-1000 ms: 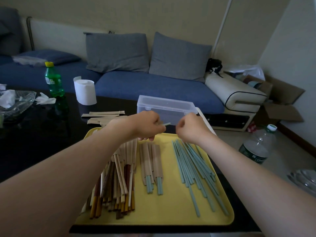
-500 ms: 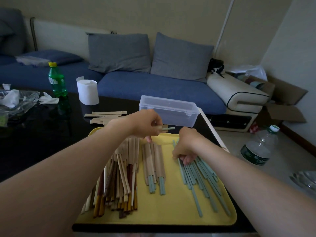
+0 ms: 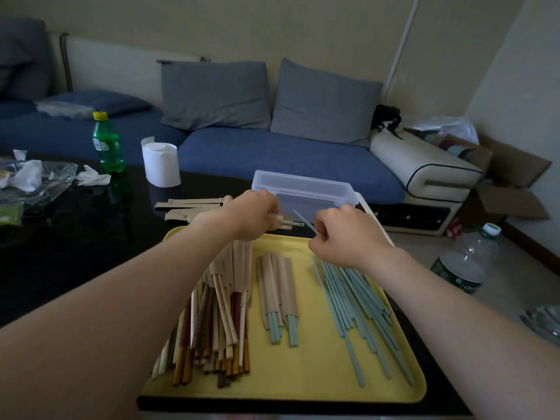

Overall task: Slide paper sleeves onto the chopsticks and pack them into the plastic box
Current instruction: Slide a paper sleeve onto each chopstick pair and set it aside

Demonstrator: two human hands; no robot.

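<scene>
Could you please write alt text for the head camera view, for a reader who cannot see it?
Two bare hands meet above a yellow tray: the left hand holds a paper sleeve with a green chopstick in it, and the right hand holds another green chopstick. Sleeved and loose chopsticks lie on the tray, with a closed clear plastic box behind.

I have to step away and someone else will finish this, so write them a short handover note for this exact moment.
Left hand: shut on a paper sleeve with one blue chopstick tip poking out.
Right hand: shut on a second blue chopstick, its tip aimed at the sleeve, not yet in.
On the yellow tray: mixed wooden chopsticks left, sleeved blue pairs middle, bare blue chopsticks right.
Spare sleeves lie on the table behind the tray.
Plastic box beyond the tray, lid closed.
Left: finish this pair, sleeve the rest, pack the box.
</scene>
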